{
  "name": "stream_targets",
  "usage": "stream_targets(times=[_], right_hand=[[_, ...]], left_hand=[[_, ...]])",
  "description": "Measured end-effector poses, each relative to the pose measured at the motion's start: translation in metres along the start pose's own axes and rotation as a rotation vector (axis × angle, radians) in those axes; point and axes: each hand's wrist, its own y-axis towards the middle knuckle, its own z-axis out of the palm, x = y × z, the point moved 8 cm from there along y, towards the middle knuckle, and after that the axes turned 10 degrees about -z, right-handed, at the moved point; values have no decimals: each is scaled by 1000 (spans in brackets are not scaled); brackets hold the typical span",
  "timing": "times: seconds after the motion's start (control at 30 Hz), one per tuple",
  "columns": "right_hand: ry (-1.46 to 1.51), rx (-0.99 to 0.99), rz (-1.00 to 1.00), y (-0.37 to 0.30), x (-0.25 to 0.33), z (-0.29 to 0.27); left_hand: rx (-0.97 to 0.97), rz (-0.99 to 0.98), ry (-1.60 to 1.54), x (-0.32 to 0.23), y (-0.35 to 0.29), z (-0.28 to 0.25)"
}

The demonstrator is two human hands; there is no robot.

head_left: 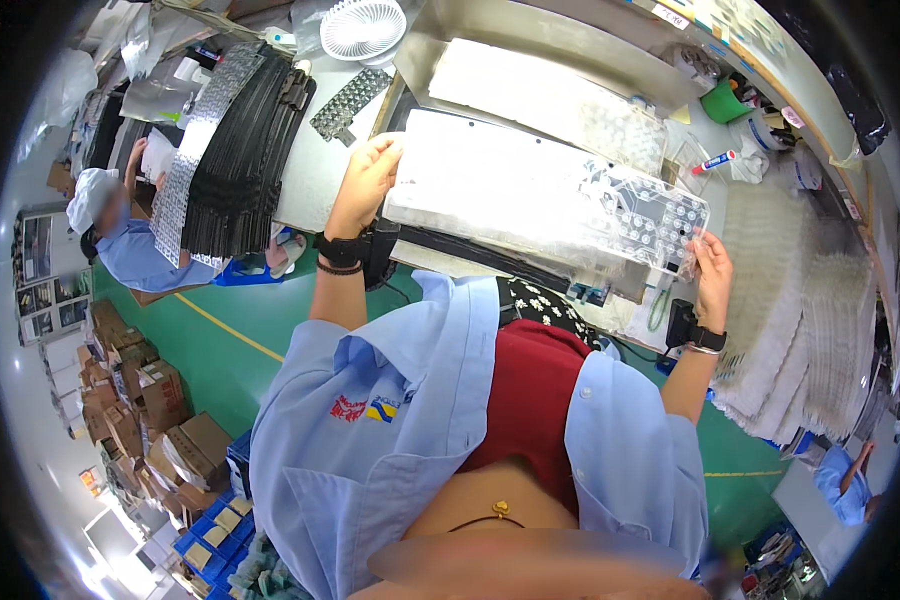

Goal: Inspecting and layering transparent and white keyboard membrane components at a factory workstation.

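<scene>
A clear, flexible film sheet (642, 212) with printed circuit tracks and round pads stretches between my hands. It lies over or just above a brightly lit white panel, and glare hides the sheet's left part. My left hand (368, 182) pinches its left end between thumb and fingers. At the lower right corner, my right hand (712, 278) grips the edge. Behind the sheet is a second bright white panel (530, 85), with another patterned clear sheet at its right end. Whether the held sheet touches the surface below, I cannot tell.
To the left stands a tall stack of black sheets (240, 160), with a dark perforated strip (352, 105) and a white fan (362, 28) nearby. Stacked translucent sheets (770, 290) fill the right side. A marker (714, 163) and a green container (722, 102) sit behind. A co-worker (145, 240) is at far left.
</scene>
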Motion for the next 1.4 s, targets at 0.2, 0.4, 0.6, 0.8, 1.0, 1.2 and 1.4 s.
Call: stream_targets(times=[0.2, 0.4, 0.6, 0.8, 1.0, 1.2, 1.4], right_hand=[[53, -102, -188, -5, 30, -14], [1, -265, -316, -2, 14, -62], [-43, -232, -500, -1, 13, -66], [-94, -253, -486, -5, 11, -68], [-258, -284, -537, -11, 38, -47], [-359, -231, -659, -15, 82, -8], [-374, -200, -671, -19, 95, -8]], left_hand=[[-40, 178, 91, -56, -24, 44], [-106, 824, 603, -100, -47, 56], [-165, 894, 661, -100, -46, 57], [-190, 767, 600, -92, -35, 48], [-186, 834, 601, -91, -34, 34], [-228, 802, 577, -88, -34, 8], [-203, 752, 530, -81, -29, 12]])
